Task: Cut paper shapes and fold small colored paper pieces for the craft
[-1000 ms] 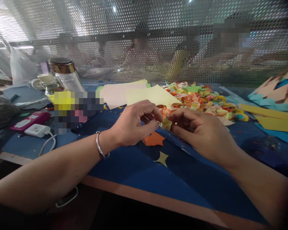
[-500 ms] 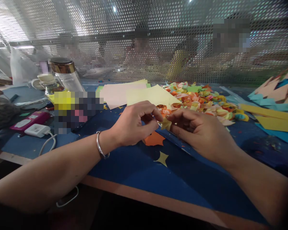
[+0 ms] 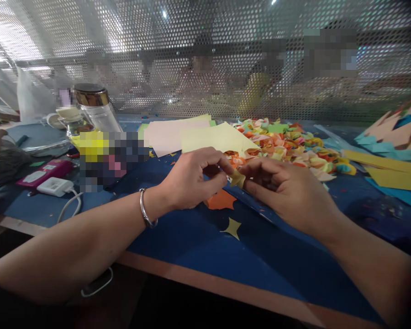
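Observation:
Between my two hands is a small yellow paper piece [image 3: 237, 178], creased and pointed at its corners. My left hand [image 3: 200, 178], with a silver bangle at the wrist, pinches its left side between thumb and forefinger. From the other side my right hand [image 3: 281, 189] holds it, thumb below and fingers curled above. Beneath my hands lies an orange paper cutout [image 3: 221, 200], partly covered by the left hand. Nearer to me, a pale yellow four-pointed paper cutout [image 3: 233, 227] rests flat on the blue table [image 3: 192, 246].
Behind my hands are paper sheets [image 3: 178, 133] and a heap of folded colourful paper pieces [image 3: 284, 141]. At left stand a lidded bottle [image 3: 99, 109], a magenta box [image 3: 45, 172] and a white charger [image 3: 55, 186]. Yellow paper strips [image 3: 393, 176] lie right; perforated metal panel [image 3: 219, 87] behind.
Both hands stay in nearly the same place, still gripping the yellow paper piece, which is turned slightly. The whole view has shifted very little.

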The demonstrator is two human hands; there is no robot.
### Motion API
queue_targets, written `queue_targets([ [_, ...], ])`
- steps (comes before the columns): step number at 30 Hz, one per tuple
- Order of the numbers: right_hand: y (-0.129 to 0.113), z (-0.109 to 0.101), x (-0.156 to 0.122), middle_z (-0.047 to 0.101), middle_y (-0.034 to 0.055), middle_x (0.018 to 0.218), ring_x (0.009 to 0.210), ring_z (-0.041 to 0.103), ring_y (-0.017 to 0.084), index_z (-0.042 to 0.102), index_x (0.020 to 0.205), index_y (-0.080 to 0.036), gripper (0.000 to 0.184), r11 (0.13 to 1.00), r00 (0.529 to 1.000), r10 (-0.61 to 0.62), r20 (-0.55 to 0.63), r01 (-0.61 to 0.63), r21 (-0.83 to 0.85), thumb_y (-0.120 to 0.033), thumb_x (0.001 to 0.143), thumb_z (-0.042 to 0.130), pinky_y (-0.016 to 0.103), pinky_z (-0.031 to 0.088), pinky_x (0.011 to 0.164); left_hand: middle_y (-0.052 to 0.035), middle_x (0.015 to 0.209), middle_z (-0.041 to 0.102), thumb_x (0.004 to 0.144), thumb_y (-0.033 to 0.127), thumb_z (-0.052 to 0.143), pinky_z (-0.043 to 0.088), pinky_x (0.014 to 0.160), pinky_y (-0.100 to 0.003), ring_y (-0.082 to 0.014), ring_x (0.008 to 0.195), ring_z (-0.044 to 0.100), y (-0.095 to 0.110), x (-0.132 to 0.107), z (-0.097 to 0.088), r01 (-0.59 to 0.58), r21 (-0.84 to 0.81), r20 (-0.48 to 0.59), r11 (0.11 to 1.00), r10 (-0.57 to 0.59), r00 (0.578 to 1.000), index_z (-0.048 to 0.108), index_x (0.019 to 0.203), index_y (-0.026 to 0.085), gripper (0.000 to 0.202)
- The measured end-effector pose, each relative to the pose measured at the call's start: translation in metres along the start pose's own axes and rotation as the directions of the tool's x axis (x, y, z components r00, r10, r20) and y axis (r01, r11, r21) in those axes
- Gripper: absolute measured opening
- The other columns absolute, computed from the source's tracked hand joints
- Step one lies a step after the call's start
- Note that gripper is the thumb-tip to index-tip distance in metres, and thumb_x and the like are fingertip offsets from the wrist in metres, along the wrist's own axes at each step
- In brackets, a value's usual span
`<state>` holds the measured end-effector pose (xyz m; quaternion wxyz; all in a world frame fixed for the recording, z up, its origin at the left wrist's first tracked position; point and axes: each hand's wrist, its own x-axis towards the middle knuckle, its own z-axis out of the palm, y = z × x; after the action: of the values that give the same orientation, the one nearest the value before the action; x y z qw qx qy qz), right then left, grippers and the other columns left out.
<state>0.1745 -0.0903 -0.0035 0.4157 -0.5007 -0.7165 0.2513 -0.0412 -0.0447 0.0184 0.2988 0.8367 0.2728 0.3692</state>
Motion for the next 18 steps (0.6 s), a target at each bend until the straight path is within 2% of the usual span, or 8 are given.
queue_targets([
  [5,-0.0036,0.0003,-0.0007,0.070,0.0017,0.079,0.061,0.059,0.015,0.071,0.093,-0.025,0.014,1.000,1.000,0.001,0.004,-0.001,0.018,-0.038,0.087,0.072,0.030,0.050,0.055,-0.0028,0.087,0.071,0.086,0.018,0.067,0.055,0.074,-0.024,-0.0104,0.077,0.066,-0.0016,0.0002,0.0008,0.070,-0.120,0.082,0.990,-0.060,0.995,0.066,0.087,0.018,0.001],
  [8,-0.0060,0.0005,-0.0010,0.069,0.0008,0.077,0.059,0.058,0.014,0.070,0.090,-0.025,0.012,1.000,1.000,-0.005,0.009,0.005,0.008,-0.037,0.087,0.070,0.030,0.049,0.054,-0.0033,0.089,0.070,0.086,0.025,0.074,0.057,0.078,-0.024,-0.0108,0.081,0.068,-0.0041,0.0007,0.0015,0.072,-0.181,0.120,0.981,-0.051,0.992,0.064,0.088,0.017,0.013],
  [13,-0.0070,0.0007,-0.0008,0.067,0.0002,0.074,0.058,0.058,0.014,0.071,0.090,-0.024,0.014,1.000,1.000,-0.005,0.006,0.005,0.002,-0.038,0.087,0.072,0.029,0.048,0.053,-0.0038,0.090,0.071,0.086,0.027,0.077,0.058,0.081,-0.025,-0.0110,0.082,0.068,-0.0076,0.0012,0.0030,0.082,-0.212,0.121,0.974,-0.057,0.991,0.064,0.089,0.016,0.017],
  [18,-0.0079,0.0006,-0.0005,0.067,0.0000,0.073,0.057,0.057,0.013,0.070,0.090,-0.023,0.020,1.000,1.000,0.002,0.004,-0.002,0.012,-0.043,0.087,0.074,0.027,0.047,0.052,-0.0036,0.086,0.071,0.085,0.026,0.076,0.057,0.071,-0.024,-0.0107,0.077,0.066,-0.0100,0.0020,0.0043,0.099,-0.231,0.112,0.968,-0.074,0.991,0.065,0.089,0.016,0.016],
])
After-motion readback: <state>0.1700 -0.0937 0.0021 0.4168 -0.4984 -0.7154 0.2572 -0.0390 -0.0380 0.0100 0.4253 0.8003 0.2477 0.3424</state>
